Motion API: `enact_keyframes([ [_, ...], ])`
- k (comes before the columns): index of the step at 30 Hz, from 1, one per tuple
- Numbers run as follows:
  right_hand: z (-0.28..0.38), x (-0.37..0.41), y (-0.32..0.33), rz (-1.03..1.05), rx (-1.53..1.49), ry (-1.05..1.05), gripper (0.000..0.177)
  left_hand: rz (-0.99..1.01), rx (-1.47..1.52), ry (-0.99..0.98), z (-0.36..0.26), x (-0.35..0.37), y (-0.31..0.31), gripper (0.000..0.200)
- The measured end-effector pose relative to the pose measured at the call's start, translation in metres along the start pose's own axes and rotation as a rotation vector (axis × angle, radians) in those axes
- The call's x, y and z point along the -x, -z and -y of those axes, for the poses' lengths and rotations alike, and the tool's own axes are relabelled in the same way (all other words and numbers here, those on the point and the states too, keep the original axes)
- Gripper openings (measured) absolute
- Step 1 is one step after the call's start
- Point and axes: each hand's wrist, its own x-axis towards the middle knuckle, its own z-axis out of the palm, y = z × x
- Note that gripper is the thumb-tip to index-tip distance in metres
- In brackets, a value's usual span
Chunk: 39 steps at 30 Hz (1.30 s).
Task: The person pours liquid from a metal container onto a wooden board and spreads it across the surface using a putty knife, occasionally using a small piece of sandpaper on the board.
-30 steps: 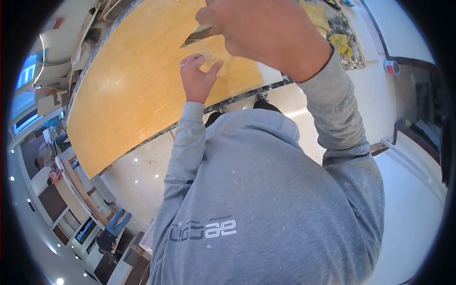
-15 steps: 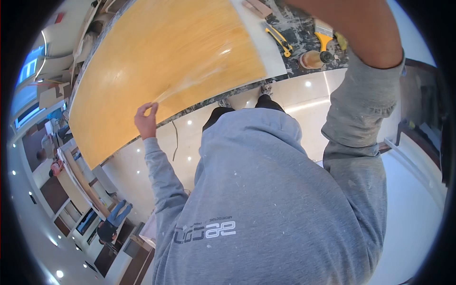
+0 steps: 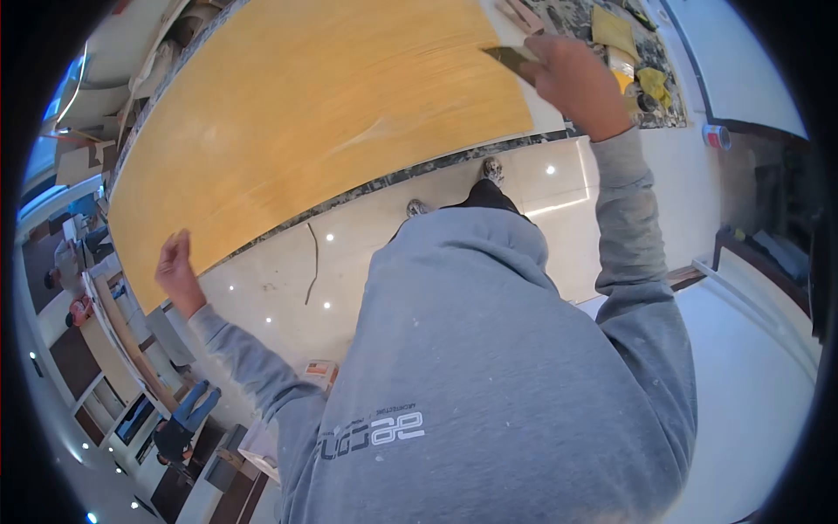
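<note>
My right hand (image 3: 580,87) is closed on a flat, dark olive-brown pointed piece (image 3: 513,61) whose exact kind I cannot make out. It is over the right end of a large yellow sheet (image 3: 288,113) lying on the table. My left hand (image 3: 179,271), slightly blurred, hovers at the sheet's near left corner with thumb and fingers pinched together. Whatever is between those fingertips, if anything, does not show. Pale glossy streaks run across the sheet's surface between the two hands.
The paint-spotted table end (image 3: 572,17) holds a yellow cloth (image 3: 614,33) and a crumpled yellow item (image 3: 653,86). A thin cord (image 3: 312,266) lies on the shiny floor. A box (image 3: 321,374) stands low left. Beyond, a person (image 3: 175,441) is among benches, with other people farther off.
My right hand has come down into view from the top right, with the dark pointed piece in it. My left hand has moved left along the sheet's near edge, still pinched. The view has shifted.
</note>
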Motion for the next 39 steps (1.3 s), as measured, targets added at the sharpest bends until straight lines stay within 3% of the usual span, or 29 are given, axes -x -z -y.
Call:
enact_keyframes([
  [3, 0.034, 0.004, -0.051, 0.098, -0.043, -0.011, 0.024, -0.042, 0.089, -0.08, 0.004, -0.009, 0.054, 0.021],
  [7, 0.083, 0.025, -0.117, 0.247, -0.12, -0.074, 0.028, -0.063, 0.191, -0.089, -0.028, 0.002, 0.073, 0.021],
  [11, 0.11, 0.032, -0.124, 0.367, -0.075, -0.314, 0.032, -0.078, 0.193, -0.12, -0.045, 0.019, 0.076, 0.021],
  [12, 0.103, 0.029, -0.121, 0.347, -0.066, -0.288, 0.032, -0.074, 0.184, -0.12, -0.046, 0.022, 0.076, 0.021],
  [18, 0.091, 0.021, -0.083, 0.232, -0.043, -0.28, 0.03, 0.071, 0.281, -0.017, -0.025, 0.036, 0.051, 0.025],
  [23, 0.092, 0.022, -0.111, 0.186, -0.181, -0.114, 0.027, 0.212, 0.244, 0.042, -0.013, 0.061, 0.013, 0.034],
  [27, 0.096, -0.002, -0.145, 0.344, -0.193, -0.137, 0.028, 0.212, 0.234, 0.199, 0.006, 0.102, -0.018, 0.036],
  [30, 0.087, -0.022, -0.164, 0.457, -0.245, -0.041, 0.031, 0.152, 0.211, 0.304, 0.043, 0.138, -0.043, 0.04],
  [33, 0.034, -0.024, -0.211, 0.317, -0.35, 0.12, 0.035, 0.136, 0.035, 0.49, 0.108, 0.195, -0.07, 0.044],
  [35, 0.006, -0.034, -0.19, 0.395, -0.208, -0.001, 0.039, 0.157, -0.092, 0.619, 0.169, 0.265, -0.084, 0.045],
  [36, -0.015, -0.036, -0.18, 0.418, -0.238, -0.006, 0.037, 0.156, -0.03, 0.704, 0.203, 0.311, -0.091, 0.056],
  [37, -0.026, -0.04, -0.174, 0.441, -0.269, -0.013, 0.036, 0.183, -0.044, 0.775, 0.211, 0.357, -0.098, 0.052],
  [38, -0.019, -0.044, -0.166, 0.469, -0.281, -0.043, 0.035, 0.45, -0.454, 0.641, 0.284, 0.426, -0.102, 0.042],
  [39, -0.011, -0.048, -0.153, 0.495, -0.292, -0.077, 0.035, 0.81, -1.03, 0.371, 0.255, 0.459, -0.114, 0.034],
])
